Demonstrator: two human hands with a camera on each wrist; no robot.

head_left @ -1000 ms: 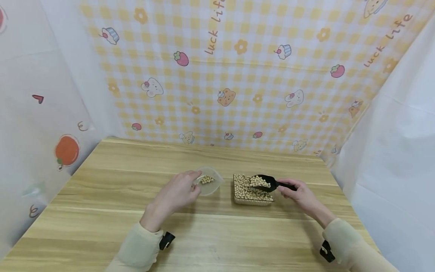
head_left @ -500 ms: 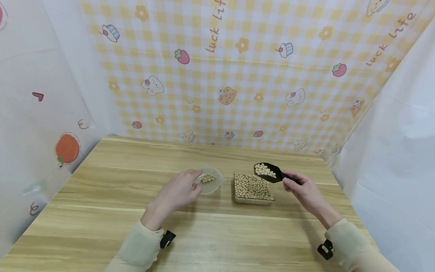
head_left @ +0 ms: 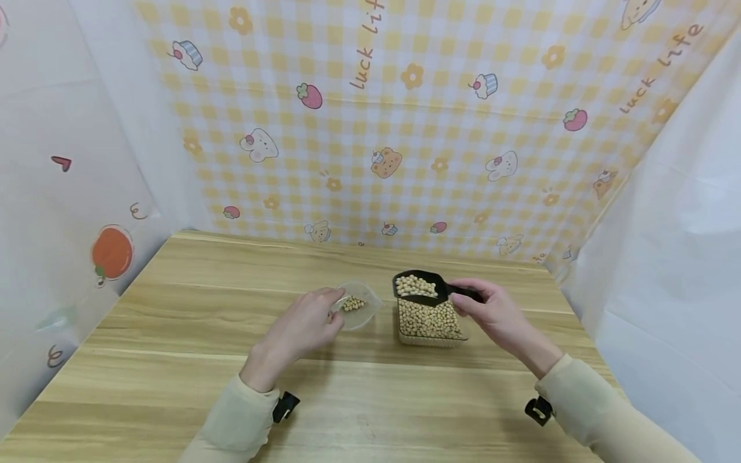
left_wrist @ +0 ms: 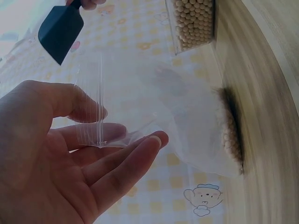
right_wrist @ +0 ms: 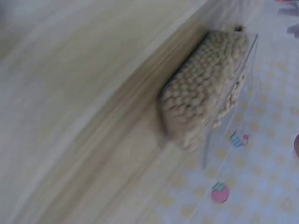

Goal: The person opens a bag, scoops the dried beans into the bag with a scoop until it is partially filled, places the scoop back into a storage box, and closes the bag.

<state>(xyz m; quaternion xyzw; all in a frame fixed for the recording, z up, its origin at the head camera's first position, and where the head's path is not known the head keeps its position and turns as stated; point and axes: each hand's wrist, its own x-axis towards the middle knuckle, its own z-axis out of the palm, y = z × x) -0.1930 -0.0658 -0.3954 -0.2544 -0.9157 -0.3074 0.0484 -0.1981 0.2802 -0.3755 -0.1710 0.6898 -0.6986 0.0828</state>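
Note:
My left hand (head_left: 303, 325) pinches the rim of a clear zip-top bag (left_wrist: 140, 88) between thumb and fingers and holds its mouth apart. The bag stands on the table with a small heap of pale round beans (head_left: 353, 303) at its bottom. With my right hand (head_left: 492, 308) I grip the handle of a black scoop (head_left: 441, 290), loaded with beans and raised over the back of a clear box. That box (head_left: 431, 342), full of the same beans, stands right of the bag. In the left wrist view the scoop (left_wrist: 60, 30) appears above the bag's mouth level.
The wooden table (head_left: 347, 411) runs up to a yellow checked cloth (head_left: 359, 128) behind. White cloths hang along the left (head_left: 52, 212) and right (head_left: 666, 257) sides.
My right hand has lifted the loaded scoop out of the beans in the box and moved it left toward the bag. The left hand and bag have stayed in place.

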